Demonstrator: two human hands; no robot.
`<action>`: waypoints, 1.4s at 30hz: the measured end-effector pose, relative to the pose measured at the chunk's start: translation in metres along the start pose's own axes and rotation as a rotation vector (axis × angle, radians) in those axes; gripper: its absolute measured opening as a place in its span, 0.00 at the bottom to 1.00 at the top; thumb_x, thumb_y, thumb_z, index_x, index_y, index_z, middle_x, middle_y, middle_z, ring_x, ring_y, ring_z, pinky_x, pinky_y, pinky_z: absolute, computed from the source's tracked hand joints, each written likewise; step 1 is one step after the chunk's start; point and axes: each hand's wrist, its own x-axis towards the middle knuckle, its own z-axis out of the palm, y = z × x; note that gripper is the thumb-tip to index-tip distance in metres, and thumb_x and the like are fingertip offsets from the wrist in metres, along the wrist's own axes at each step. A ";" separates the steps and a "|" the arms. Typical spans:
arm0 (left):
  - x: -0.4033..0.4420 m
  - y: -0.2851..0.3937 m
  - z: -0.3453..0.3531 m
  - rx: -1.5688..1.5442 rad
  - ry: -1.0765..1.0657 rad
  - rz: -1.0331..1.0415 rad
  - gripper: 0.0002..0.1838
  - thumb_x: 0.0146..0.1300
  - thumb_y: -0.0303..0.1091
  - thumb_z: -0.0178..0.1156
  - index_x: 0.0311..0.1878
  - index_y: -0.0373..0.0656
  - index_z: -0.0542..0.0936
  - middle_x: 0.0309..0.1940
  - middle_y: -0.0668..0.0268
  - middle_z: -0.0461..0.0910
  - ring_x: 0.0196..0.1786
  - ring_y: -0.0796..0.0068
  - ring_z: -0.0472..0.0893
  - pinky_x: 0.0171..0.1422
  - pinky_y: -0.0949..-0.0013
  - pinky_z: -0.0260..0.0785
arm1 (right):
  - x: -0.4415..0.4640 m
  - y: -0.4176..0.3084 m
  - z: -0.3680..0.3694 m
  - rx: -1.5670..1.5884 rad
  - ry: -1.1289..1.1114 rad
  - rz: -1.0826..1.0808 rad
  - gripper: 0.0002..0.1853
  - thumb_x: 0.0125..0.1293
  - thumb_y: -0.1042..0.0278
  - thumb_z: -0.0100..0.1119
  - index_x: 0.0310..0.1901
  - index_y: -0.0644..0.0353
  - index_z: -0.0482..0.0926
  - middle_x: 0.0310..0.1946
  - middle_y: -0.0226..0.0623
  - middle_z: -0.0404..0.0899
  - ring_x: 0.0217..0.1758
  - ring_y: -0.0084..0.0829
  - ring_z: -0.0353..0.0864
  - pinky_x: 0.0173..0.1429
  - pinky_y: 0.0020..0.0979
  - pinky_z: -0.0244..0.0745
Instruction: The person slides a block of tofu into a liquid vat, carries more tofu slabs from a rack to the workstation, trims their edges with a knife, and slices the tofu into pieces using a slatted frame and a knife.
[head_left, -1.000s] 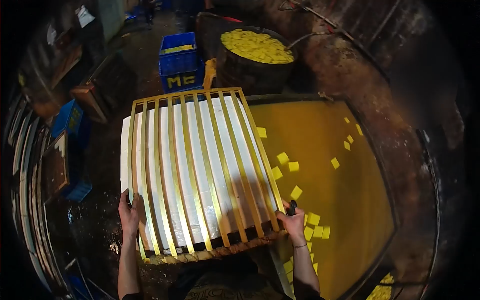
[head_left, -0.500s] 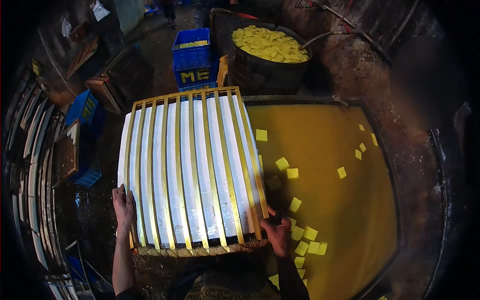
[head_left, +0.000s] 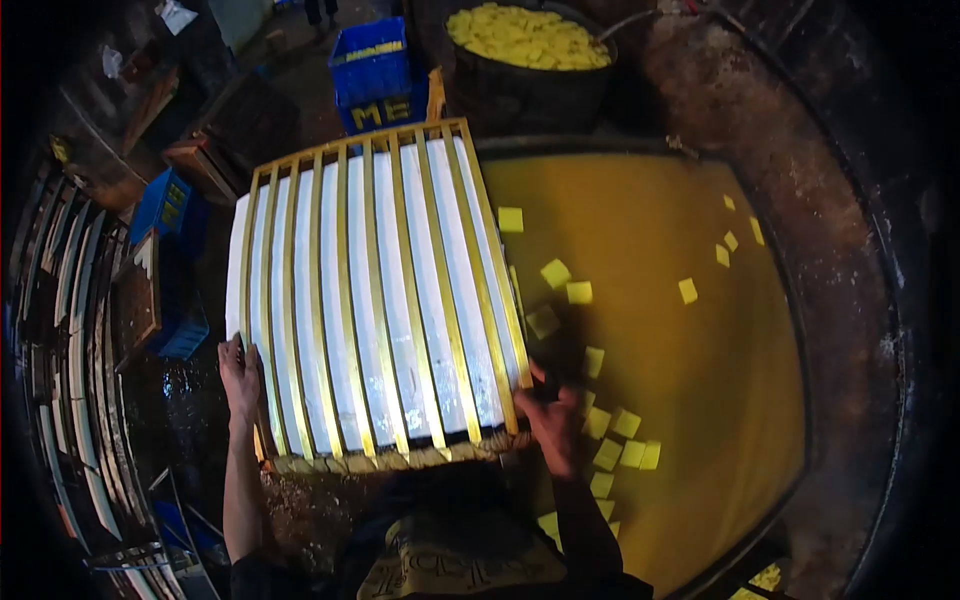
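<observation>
A yellow wooden slatted rack [head_left: 344, 250] lies over a broad white slab [head_left: 360, 250] and fills the centre of the view. The slab shows between the slats and beyond the left edge. My left hand [head_left: 239, 380] is closed on the left edge, with its thumb side up. On the lower right corner, my right hand [head_left: 553, 425] grips the rack's edge; some of its fingers are hidden underneath or in shadow. A rough, fibrous band [head_left: 390, 460] runs along the near edge.
To the right, a wide tank [head_left: 680, 400] of yellow-brown liquid holds several floating yellow square pieces [head_left: 626, 424]. Behind stand stacked blue crates [head_left: 368, 75] and a dark vat heaped with yellow pieces [head_left: 530, 38]. Wooden boards [head_left: 80, 400] line the left side. A person's legs [head_left: 320, 12] show far back.
The view has tilted down, so the surroundings sit higher in the picture. Both hands keep their hold on the rack, which shows little movement relative to the tank.
</observation>
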 end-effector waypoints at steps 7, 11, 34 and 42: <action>0.000 0.006 0.000 -0.088 0.004 -0.056 0.18 0.67 0.28 0.56 0.58 0.29 0.74 0.40 0.57 0.71 0.40 0.65 0.73 0.45 0.65 0.68 | 0.002 0.006 0.003 0.112 -0.017 -0.017 0.20 0.54 0.74 0.68 0.50 0.70 0.80 0.31 0.20 0.74 0.32 0.13 0.69 0.37 0.20 0.67; -0.001 0.002 0.001 -0.123 0.000 -0.054 0.18 0.67 0.27 0.56 0.58 0.29 0.74 0.40 0.56 0.71 0.40 0.65 0.73 0.45 0.64 0.68 | 0.003 0.006 0.003 -0.016 0.005 -0.106 0.20 0.54 0.74 0.68 0.49 0.70 0.80 0.31 0.21 0.74 0.32 0.14 0.70 0.38 0.21 0.67; -0.149 0.045 -0.058 0.032 0.230 -0.427 0.12 0.65 0.30 0.60 0.46 0.34 0.72 0.44 0.54 0.70 0.49 0.60 0.72 0.54 0.61 0.68 | 0.001 0.023 -0.006 -0.037 -0.028 0.088 0.23 0.55 0.73 0.68 0.54 0.68 0.79 0.32 0.29 0.82 0.34 0.19 0.78 0.41 0.25 0.74; -0.197 0.032 -0.037 -0.777 0.261 -0.810 0.11 0.70 0.31 0.58 0.51 0.38 0.72 0.34 0.73 0.75 0.35 0.86 0.71 0.40 0.79 0.65 | -0.003 -0.014 0.008 -0.001 -0.080 -0.054 0.23 0.55 0.82 0.60 0.56 0.71 0.78 0.44 0.32 0.81 0.43 0.20 0.77 0.47 0.23 0.71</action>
